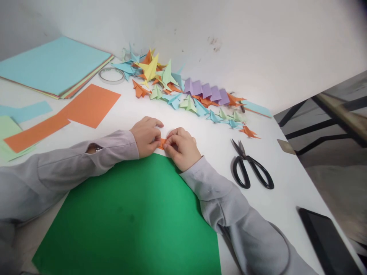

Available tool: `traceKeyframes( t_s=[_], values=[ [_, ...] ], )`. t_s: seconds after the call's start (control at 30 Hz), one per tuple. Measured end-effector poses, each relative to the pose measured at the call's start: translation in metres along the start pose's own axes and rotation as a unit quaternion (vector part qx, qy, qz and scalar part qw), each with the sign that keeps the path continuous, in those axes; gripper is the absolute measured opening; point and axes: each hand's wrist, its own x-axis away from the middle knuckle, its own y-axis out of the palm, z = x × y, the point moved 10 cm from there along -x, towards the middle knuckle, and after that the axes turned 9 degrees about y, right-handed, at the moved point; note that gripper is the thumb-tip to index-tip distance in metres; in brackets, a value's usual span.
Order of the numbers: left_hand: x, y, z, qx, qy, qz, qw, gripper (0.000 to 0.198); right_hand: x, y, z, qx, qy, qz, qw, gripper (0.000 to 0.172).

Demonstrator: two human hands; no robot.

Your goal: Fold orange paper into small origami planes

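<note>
Between my two hands is a small piece of orange paper (162, 143), mostly covered by the fingers. My left hand (146, 136) has its fingers closed on the paper's left side. With thumb and fingers pinched together, my right hand (182, 148) grips the right side. Both hands are just beyond the top edge of a large green sheet (134, 214), which lies flat in front of me. Any folds in the orange piece are too hidden to make out.
Folded paper figures (172, 84) line the wall. Black-handled scissors (246, 164) and a dark phone (327, 240) lie right. Left are an orange sheet (91, 105), an orange strip (37, 135), a tape roll (111, 75) and stacked coloured paper (57, 65).
</note>
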Motion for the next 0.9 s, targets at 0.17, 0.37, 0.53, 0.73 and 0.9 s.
traceKeyframes(
  t_s=[0.17, 0.37, 0.53, 0.73, 0.9],
  values=[
    [0.001, -0.002, 0.002, 0.005, -0.002, 0.007, 1.0, 0.015, -0.001, -0.002, 0.001, -0.035, 0.006, 0.011, 0.999, 0.01],
    [0.002, -0.006, 0.004, 0.005, -0.002, 0.024, 1.0, 0.014, -0.003, -0.003, 0.004, -0.068, 0.017, 0.019, 0.997, 0.012],
    [0.0, -0.005, 0.004, 0.009, 0.018, 0.029, 0.999, 0.011, -0.003, -0.004, 0.007, -0.075, 0.02, 0.025, 0.997, 0.014],
    [0.005, -0.012, -0.012, 0.058, 0.001, 0.082, 0.995, 0.029, -0.002, -0.003, 0.007, -0.067, 0.023, 0.017, 0.997, 0.015],
    [0.012, -0.028, 0.002, 0.012, 0.061, 0.141, 0.988, 0.029, -0.003, -0.004, 0.005, -0.069, 0.02, 0.02, 0.997, 0.016]
  ],
)
